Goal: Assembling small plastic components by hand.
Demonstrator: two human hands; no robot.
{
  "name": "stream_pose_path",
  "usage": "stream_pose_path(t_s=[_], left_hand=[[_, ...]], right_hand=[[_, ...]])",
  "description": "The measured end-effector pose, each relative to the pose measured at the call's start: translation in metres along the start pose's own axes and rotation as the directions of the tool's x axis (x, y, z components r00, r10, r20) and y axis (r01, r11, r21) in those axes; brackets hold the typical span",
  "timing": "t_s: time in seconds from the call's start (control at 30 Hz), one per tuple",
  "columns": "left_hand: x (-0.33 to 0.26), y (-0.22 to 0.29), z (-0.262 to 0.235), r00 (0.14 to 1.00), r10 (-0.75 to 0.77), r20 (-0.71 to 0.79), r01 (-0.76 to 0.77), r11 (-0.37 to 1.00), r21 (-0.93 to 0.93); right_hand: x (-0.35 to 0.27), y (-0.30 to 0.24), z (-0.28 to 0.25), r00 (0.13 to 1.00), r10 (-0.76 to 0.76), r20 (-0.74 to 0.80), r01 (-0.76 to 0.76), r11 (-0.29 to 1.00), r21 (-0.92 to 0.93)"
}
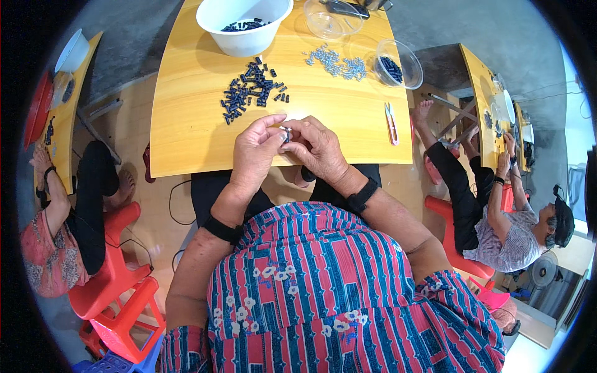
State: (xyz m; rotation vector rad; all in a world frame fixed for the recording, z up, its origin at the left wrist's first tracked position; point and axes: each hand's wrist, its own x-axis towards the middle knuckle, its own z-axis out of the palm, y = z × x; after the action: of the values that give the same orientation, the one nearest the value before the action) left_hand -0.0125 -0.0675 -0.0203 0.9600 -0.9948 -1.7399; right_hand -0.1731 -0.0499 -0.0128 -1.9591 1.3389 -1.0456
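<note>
Two hands pinch one small metal piece above the near edge of a wooden tabletop.

The left hand (254, 152) and right hand (318, 148) meet, fingers closed on the small metal piece (286, 134). Behind them lie one heap of black parts (250, 91) and one heap of silver screws (337, 63). At the far edge stand one white bowl (244, 38) and two clear bowls (405, 59); one pair of snips (392, 122) lies by the right edge.

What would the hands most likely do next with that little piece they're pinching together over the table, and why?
Probably press the small part together. The left hand and right hand both pinch it at their fingertips, above the table, with the pile of dark pieces and the silvery screws untouched beyond.
</note>
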Motion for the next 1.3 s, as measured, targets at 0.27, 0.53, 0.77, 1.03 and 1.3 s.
stream_pose_path(t_s=[0.27,0.53,0.77,1.03,1.3], left_hand=[[0.0022,-0.0005,-0.0028,0.999,-0.043,0.013,0.041,0.996,0.084],[-0.0016,0.0039,-0.0026,0.997,-0.061,0.043,0.059,0.997,0.049],[-0.0021,-0.0029,-0.0076,0.989,0.046,0.139,-0.063,0.990,0.124],[-0.0045,0.0002,-0.0045,0.982,0.058,0.178,-0.115,0.937,0.329],[-0.0055,-0.0017,-0.0025,0.985,0.095,0.141,-0.137,0.933,0.334]], right_hand=[[-0.0001,0.0044,0.0022,0.999,-0.038,-0.009,0.038,0.999,-0.019],[-0.0010,0.0018,0.0000,0.999,-0.038,0.008,0.038,0.999,-0.037],[-0.0014,0.0036,-0.0003,1.000,-0.015,0.005,0.015,1.000,0.017],[-0.0016,0.0034,-0.0010,0.998,-0.028,0.055,0.028,1.000,-0.013],[0.0004,0.0013,-0.0021,0.997,-0.030,0.075,0.033,0.999,-0.040]])
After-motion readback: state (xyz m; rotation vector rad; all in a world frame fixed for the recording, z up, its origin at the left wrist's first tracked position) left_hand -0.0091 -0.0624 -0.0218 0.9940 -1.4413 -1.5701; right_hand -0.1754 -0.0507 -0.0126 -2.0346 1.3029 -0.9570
